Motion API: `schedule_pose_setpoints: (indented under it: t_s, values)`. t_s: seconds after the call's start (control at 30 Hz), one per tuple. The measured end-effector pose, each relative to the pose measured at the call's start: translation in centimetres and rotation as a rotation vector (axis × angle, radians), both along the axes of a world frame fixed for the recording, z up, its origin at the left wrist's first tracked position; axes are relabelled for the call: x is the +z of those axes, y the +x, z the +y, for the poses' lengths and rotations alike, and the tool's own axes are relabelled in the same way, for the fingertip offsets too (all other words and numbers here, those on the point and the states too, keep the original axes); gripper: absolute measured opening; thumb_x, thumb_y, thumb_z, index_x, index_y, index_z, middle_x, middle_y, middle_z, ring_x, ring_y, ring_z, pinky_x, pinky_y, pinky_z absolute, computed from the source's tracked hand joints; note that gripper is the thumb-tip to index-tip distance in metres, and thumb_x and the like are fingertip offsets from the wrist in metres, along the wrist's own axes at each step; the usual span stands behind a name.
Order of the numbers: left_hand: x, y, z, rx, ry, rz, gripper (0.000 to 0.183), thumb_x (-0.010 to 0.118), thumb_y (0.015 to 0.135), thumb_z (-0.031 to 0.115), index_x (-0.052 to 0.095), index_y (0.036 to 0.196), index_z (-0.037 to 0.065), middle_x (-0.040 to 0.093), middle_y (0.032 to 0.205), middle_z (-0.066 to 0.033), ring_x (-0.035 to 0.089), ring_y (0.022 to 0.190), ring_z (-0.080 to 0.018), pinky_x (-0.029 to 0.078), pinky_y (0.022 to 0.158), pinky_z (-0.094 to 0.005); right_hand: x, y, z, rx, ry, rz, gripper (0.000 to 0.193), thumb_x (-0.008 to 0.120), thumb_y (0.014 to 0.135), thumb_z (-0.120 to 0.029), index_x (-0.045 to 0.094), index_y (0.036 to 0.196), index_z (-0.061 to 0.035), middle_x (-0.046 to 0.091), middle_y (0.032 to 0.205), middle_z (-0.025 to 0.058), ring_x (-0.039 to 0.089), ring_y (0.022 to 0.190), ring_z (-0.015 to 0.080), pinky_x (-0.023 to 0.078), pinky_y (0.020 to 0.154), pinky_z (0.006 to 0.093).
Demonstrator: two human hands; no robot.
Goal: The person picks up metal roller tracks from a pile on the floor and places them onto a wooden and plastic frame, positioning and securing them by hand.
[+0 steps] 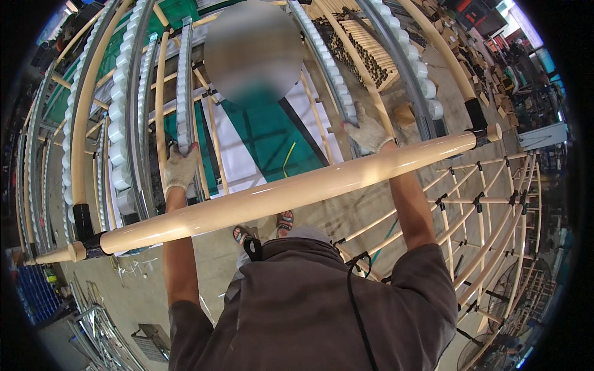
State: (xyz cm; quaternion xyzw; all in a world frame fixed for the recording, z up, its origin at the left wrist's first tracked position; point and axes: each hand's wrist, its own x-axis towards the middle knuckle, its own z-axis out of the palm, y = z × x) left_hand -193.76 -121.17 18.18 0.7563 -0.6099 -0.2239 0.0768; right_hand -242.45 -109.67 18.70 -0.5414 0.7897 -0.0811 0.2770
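Note:
My left hand (180,168), in a pale knitted work glove, grips the near end of a narrow roller track (183,93), a grey metal rail lined with white wheels. My right hand (369,128), gloved alike, is on another roller track (331,71) further right, its thumb on the left side and its fingers over the top; part of this grip is hidden. Both forearms reach past a thick beige pipe (291,193) that crosses in front of my chest. Black joints (476,117) connect this pipe to the rack's long side pipes.
More roller tracks (124,123) run along the rack at left. Green and white sheets (260,136) lie below, between the tracks. Stacked beige pipes (365,49) are at the far right. Another pipe frame (482,204) stands at right; metal rails (99,328) lie lower left. A person stands ahead.

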Motion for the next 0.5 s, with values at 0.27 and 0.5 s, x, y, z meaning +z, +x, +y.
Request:
schedule_pose_setpoints:
  t_s: [0.27,0.5]
  values:
    - [-0.7,0.6,0.0,-0.014,-0.061,-0.005,0.094,0.059,0.086,0.067,0.043,0.147,-0.002,0.058,0.135,-0.0303,0.055,0.128,-0.0441,0.044,0.108,-0.0445,-0.7,-2.4,0.8,-0.029,-0.078,0.030,0.094,0.060,0.092,-0.046,0.013,0.158,0.0027,0.059,0.126,0.0366,0.058,0.122,0.0469,0.046,0.105,0.0443]
    - [3.1,-1.2,5.2,-0.106,-0.341,0.046,0.088,0.072,0.084,0.052,0.040,0.151,0.004,0.049,0.146,-0.0255,0.051,0.132,-0.0426,0.043,0.109,-0.0459,0.4,0.0,5.3,-0.019,-0.408,0.273,0.089,0.064,0.089,-0.045,0.027,0.156,-0.0001,0.039,0.149,0.0345,0.045,0.134,0.0499,0.039,0.111,0.0500]
